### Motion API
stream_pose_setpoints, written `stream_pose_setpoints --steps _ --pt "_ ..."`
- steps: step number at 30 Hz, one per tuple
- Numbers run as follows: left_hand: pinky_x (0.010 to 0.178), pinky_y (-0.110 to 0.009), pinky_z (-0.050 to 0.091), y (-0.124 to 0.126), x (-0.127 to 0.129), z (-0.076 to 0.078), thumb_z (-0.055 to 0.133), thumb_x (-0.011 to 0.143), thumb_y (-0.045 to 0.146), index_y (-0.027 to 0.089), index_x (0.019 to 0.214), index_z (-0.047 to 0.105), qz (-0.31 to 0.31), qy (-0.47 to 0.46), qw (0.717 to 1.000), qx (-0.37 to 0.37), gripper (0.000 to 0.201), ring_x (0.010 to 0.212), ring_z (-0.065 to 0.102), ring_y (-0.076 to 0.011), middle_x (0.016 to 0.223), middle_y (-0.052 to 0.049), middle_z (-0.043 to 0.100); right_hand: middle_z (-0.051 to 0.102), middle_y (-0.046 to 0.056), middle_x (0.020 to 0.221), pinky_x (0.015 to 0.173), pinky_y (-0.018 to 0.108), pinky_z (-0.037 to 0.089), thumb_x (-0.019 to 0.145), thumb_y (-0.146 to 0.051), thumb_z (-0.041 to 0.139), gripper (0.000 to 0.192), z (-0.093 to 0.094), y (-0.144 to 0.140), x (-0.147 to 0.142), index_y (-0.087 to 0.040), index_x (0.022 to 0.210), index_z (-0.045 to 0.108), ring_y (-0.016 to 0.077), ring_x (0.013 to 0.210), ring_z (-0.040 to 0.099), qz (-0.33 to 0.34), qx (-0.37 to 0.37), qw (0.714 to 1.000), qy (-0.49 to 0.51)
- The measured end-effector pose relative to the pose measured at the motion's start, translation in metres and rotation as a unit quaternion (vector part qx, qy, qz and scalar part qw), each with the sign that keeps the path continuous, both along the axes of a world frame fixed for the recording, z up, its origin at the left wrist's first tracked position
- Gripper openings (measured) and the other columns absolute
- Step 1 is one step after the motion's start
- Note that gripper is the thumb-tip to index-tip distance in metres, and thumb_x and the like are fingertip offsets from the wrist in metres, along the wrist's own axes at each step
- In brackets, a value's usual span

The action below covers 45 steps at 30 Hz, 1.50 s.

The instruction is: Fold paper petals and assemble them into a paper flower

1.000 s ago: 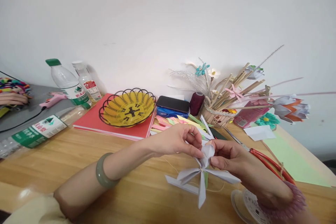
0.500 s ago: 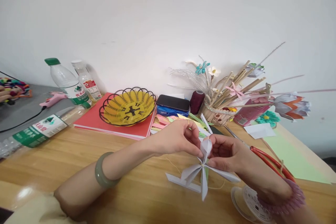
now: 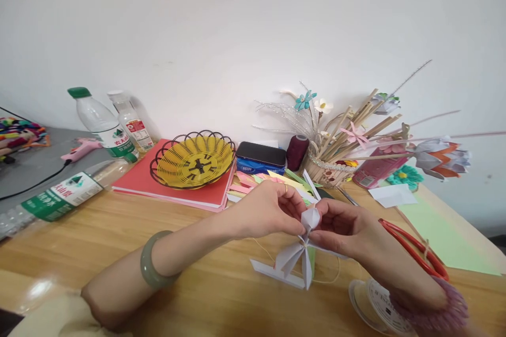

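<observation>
A white folded paper flower [image 3: 292, 259] with several pointed petals is held over the wooden table. My left hand [image 3: 272, 208] pinches its upper petal from the left side, thumb and fingers closed on the paper. From the right, my right hand [image 3: 346, 226] grips the same petal near the flower's centre. Beneath the flower lie a white paper strip [image 3: 272, 275] and a thin cord. A spool [image 3: 375, 305] of clear line lies by my right wrist, partly covered by it. Red-handled pliers [image 3: 415, 250] rest right of my right hand.
Behind my hands are cut paper strips [image 3: 249, 181], a phone [image 3: 261, 154] on a blue packet and a dark thread cone [image 3: 297, 152]. A yellow basket [image 3: 193, 163] sits on red paper [image 3: 134, 184]. Right stands a flower-filled pot [image 3: 326, 171]; left, a lying bottle [image 3: 59, 197].
The upper petal is bent more toward me and looks rounder. My right hand has shifted slightly, and the lower petals have drawn up a little.
</observation>
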<state>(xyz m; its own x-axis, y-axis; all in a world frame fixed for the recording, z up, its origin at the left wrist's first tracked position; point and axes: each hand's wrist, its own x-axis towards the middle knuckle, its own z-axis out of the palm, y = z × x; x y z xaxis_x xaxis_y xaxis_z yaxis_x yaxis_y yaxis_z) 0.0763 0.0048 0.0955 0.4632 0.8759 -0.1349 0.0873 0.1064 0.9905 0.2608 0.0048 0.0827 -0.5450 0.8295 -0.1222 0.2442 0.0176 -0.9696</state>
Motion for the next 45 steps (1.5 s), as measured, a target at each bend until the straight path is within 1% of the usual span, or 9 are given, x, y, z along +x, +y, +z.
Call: stream_pose_setpoints --steps 12,16,23,27,29,35,37,41,45 --pt "0.054 -0.018 0.040 -0.003 0.001 -0.008 0.060 0.058 0.010 0.015 0.066 0.056 0.024 0.053 0.994 0.088 0.010 0.061 0.051 -0.0082 0.064 0.003 0.056 0.061 -0.001 0.070 0.060 0.024 0.044 0.074 -0.034 0.063 0.014 0.001 -0.003 0.000 -0.020 0.073 0.060 0.0128 0.065 0.054 -0.023 0.217 0.971 -0.097" --pt "0.056 -0.019 0.041 -0.004 0.002 -0.008 0.060 0.059 0.012 0.015 0.069 0.058 0.023 0.047 0.995 0.087 0.010 0.061 0.052 -0.0085 0.065 0.002 0.058 0.060 -0.002 0.068 0.055 0.022 0.043 0.076 -0.031 0.062 0.010 0.003 -0.004 -0.001 -0.022 0.079 0.061 0.0108 0.060 0.052 -0.017 0.251 0.964 -0.090" --pt "0.053 -0.020 0.039 -0.008 0.000 -0.008 0.059 0.061 0.014 0.016 0.066 0.054 0.020 0.076 0.989 0.122 0.008 0.061 0.051 -0.0095 0.064 0.003 0.055 0.059 -0.001 0.065 0.053 0.023 0.041 0.081 -0.029 0.056 0.015 0.000 -0.006 -0.001 -0.020 0.069 0.056 0.0116 0.060 0.052 -0.011 0.340 0.934 -0.112" --pt "0.054 -0.020 0.039 0.000 -0.006 -0.004 0.063 0.065 0.020 0.019 0.091 0.052 -0.050 0.023 0.997 0.052 0.029 0.062 0.054 -0.0093 0.076 0.002 0.055 0.062 -0.001 0.067 0.056 0.023 0.043 0.079 -0.030 0.060 0.012 0.001 -0.004 0.003 -0.020 0.071 0.059 0.0120 0.063 0.055 0.009 0.312 0.945 -0.095" --pt "0.055 -0.022 0.041 0.005 -0.007 -0.004 0.060 0.070 0.024 0.019 0.096 0.052 -0.062 -0.013 0.998 0.012 0.028 0.063 0.055 -0.0089 0.083 0.000 0.057 0.063 -0.002 0.069 0.059 0.023 0.044 0.077 -0.032 0.062 0.012 0.003 -0.004 0.003 -0.021 0.072 0.060 0.0118 0.064 0.056 0.012 0.283 0.955 -0.089" --pt "0.059 -0.020 0.043 0.009 -0.001 -0.011 0.059 0.074 0.021 0.013 0.073 0.058 -0.036 -0.063 0.997 -0.006 0.009 0.065 0.054 -0.0090 0.070 -0.002 0.058 0.057 -0.002 0.062 0.052 0.022 0.040 0.080 -0.039 0.056 0.023 0.004 -0.006 -0.002 -0.020 0.067 0.057 0.0107 0.058 0.050 -0.006 0.243 0.966 -0.084" --pt "0.062 -0.022 0.046 0.008 0.001 -0.014 0.058 0.076 0.023 0.013 0.076 0.057 -0.015 -0.106 0.993 -0.049 0.010 0.070 0.058 -0.0109 0.076 -0.003 0.060 0.055 -0.002 0.060 0.049 0.021 0.038 0.081 -0.040 0.055 0.025 -0.001 -0.004 -0.003 -0.019 0.067 0.056 0.0100 0.055 0.047 -0.041 0.232 0.969 -0.071" --pt "0.062 -0.021 0.046 0.013 0.000 -0.020 0.054 0.079 0.019 0.013 0.080 0.057 0.113 -0.129 0.981 -0.086 0.006 0.070 0.060 -0.0105 0.083 -0.005 0.062 0.054 -0.001 0.062 0.049 0.022 0.039 0.079 -0.045 0.055 0.027 -0.010 0.001 -0.002 -0.019 0.070 0.055 0.0110 0.055 0.048 -0.118 0.230 0.964 -0.067" --pt "0.062 -0.022 0.046 0.021 -0.004 -0.023 0.054 0.077 0.014 0.013 0.081 0.058 0.156 -0.102 0.980 -0.071 0.005 0.068 0.060 -0.0099 0.085 -0.006 0.063 0.059 0.000 0.066 0.053 0.024 0.043 0.082 -0.042 0.051 0.023 -0.012 0.001 -0.002 -0.021 0.074 0.057 0.0128 0.059 0.054 -0.097 0.283 0.944 -0.139"
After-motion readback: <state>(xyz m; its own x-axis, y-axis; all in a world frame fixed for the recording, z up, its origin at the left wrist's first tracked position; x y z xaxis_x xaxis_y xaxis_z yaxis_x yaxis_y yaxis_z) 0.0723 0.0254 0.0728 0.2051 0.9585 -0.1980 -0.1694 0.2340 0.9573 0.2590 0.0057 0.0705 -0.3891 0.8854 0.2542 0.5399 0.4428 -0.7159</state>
